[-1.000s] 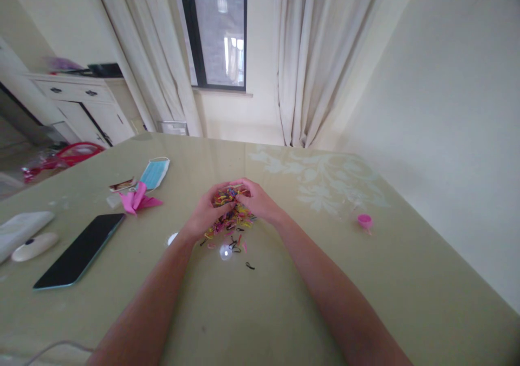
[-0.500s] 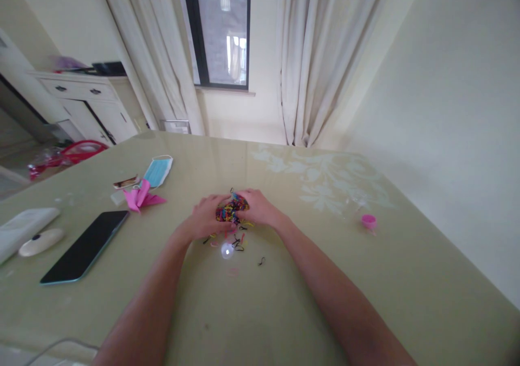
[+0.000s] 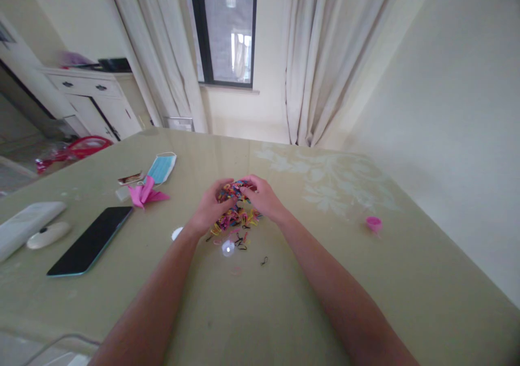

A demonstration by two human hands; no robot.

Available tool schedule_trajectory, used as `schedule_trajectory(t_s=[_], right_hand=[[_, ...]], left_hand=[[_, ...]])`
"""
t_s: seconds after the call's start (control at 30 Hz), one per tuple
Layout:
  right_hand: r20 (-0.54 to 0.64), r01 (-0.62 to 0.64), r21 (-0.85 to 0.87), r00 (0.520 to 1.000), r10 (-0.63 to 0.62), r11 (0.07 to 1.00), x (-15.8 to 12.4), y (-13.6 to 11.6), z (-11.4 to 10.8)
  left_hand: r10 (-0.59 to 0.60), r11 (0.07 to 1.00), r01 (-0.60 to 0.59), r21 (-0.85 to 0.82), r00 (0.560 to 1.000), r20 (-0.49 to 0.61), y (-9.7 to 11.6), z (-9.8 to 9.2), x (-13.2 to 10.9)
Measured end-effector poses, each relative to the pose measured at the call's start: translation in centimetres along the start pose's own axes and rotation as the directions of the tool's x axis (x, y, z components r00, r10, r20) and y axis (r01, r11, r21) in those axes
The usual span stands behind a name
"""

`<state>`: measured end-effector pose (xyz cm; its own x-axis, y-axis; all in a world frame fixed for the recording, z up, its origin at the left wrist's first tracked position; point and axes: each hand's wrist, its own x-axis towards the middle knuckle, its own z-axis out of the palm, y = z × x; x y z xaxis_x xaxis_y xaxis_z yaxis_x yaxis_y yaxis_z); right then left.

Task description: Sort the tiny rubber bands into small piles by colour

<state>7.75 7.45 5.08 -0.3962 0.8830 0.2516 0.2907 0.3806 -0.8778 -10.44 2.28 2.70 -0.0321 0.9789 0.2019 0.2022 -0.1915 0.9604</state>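
A heap of small multicoloured rubber bands (image 3: pixel 235 217) lies at the middle of the table, with part of it gathered up between my hands. My left hand (image 3: pixel 211 206) curves round the bunch from the left, its thumb laid across the front. From the right, my right hand (image 3: pixel 262 195) closes on the same bunch with thumb and fingers. Below the heap a few black and pink bands lie scattered, and one black band (image 3: pixel 264 260) sits apart to the right. A white round object (image 3: pixel 176 233) shows partly behind my left wrist.
On the left are a black phone (image 3: pixel 91 241), a white oval object (image 3: pixel 49 235), a long white box (image 3: pixel 30 228), pink folded paper (image 3: pixel 147 193) and a blue face mask (image 3: pixel 161 168). A small pink cup (image 3: pixel 374 223) stands on the right of the glossy table (image 3: pixel 284 312).
My hands have lifted part of the bands up from the heap, and more loose bands now show beneath them. The white round object has come into sight beside my left wrist.
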Motion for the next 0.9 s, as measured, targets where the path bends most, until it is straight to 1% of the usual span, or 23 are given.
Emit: schedule_trajectory(t_s=[0.07,0.17,0.27,0.37,0.47,0.53,0.63,0.7,0.73,0.8,0.83,0.9], right_hand=[[0.012,0.019,0.026,1.0,-0.019,0.999,0.0,-0.4,-0.1],[0.031,0.02,0.03,0.999,-0.021,0.999,-0.2,-1.0,-0.1],[0.028,0.013,-0.012,1.0,-0.012,1.0,-0.3,-1.3,-0.2],[0.037,0.011,-0.087,0.999,-0.008,0.996,-0.2,-1.4,-0.4],[0.108,0.012,-0.185,0.994,0.009,0.983,-0.2,-1.3,-0.7],[0.193,0.014,-0.278,0.98,0.042,0.96,-0.4,-1.4,-1.1],[0.333,0.074,-0.438,0.939,0.086,0.896,-0.8,-1.6,-1.5],[0.397,0.137,-0.529,0.912,0.102,0.838,-1.2,-1.7,-1.6],[0.417,0.16,-0.562,0.902,0.11,0.811,-1.4,-1.8,-1.5],[0.442,0.189,-0.589,0.89,0.117,0.786,-1.6,-1.8,-1.2],[0.449,0.196,-0.586,0.886,0.113,0.786,-1.7,-1.7,-1.0],[0.457,0.201,-0.556,0.885,0.094,0.807,-1.6,-1.4,-0.5]], left_hand=[[-0.018,0.999,0.02,-0.05,0.999,0.044,0.2,0.0,-0.1],[0.009,0.992,0.002,-0.128,0.997,0.081,0.4,0.1,-0.2],[0.003,0.989,0.004,-0.15,0.999,0.047,0.4,0.1,-0.1],[-0.022,0.991,0.02,-0.131,1.0,-0.012,0.4,0.0,0.1],[-0.01,0.999,0.008,-0.039,0.999,-0.053,0.4,-0.4,0.3],[-0.007,0.999,0.008,0.037,0.999,-0.038,0.5,-0.8,0.4],[-0.03,0.988,0.019,0.155,0.997,0.07,0.7,-1.8,0.1],[-0.044,0.958,-0.009,0.288,0.983,0.177,0.9,-2.4,-0.2],[-0.05,0.927,-0.037,0.372,0.974,0.222,1.0,-2.7,-0.4],[-0.057,0.848,-0.104,0.519,0.957,0.284,1.2,-3.0,-0.7],[-0.055,0.815,-0.132,0.564,0.952,0.302,1.2,-2.9,-0.8],[-0.043,0.791,-0.159,0.591,0.949,0.313,1.2,-2.5,-0.9]])
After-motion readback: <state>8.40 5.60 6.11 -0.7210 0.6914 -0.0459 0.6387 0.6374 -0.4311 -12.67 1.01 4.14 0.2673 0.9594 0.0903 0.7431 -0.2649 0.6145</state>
